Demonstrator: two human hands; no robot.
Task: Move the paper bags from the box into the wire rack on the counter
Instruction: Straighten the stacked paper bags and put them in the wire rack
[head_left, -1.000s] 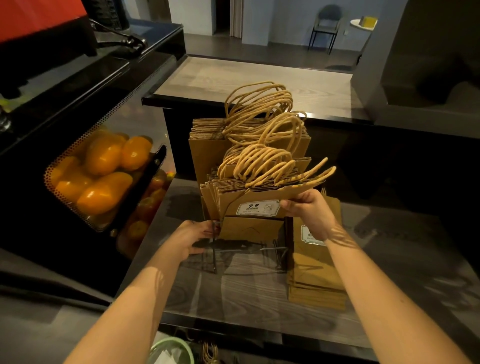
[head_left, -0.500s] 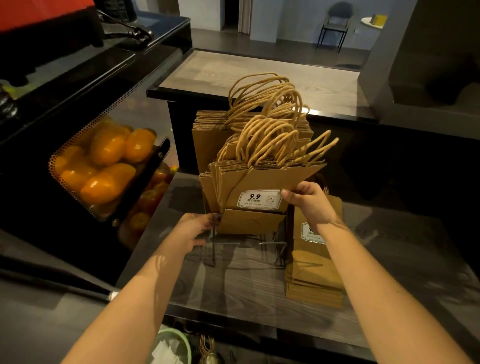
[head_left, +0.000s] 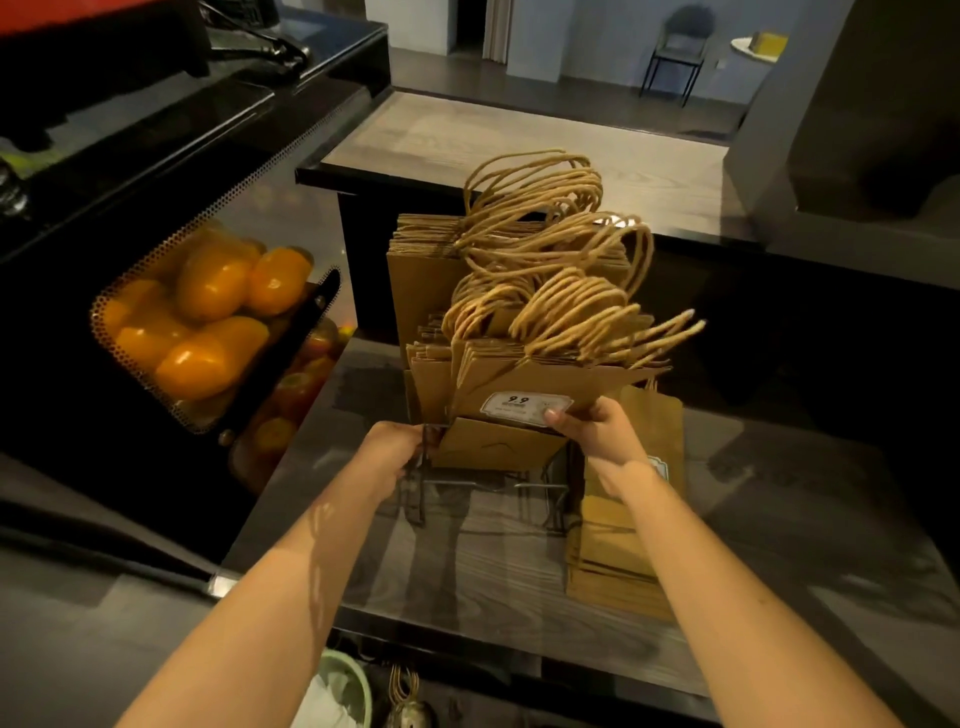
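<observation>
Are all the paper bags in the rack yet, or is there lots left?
Lots of bags already stand in the wire rack. The right hand holds a labelled bundle at the front while the left hand grips the rack's wire. A flat stack of bags lies on the counter beside the rack, maybe next. The box isn't in view.

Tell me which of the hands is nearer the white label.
Right. The right hand pinches the front bag, thumb on its white label; the left hand grips the wire rack, lower left of the label.
</observation>
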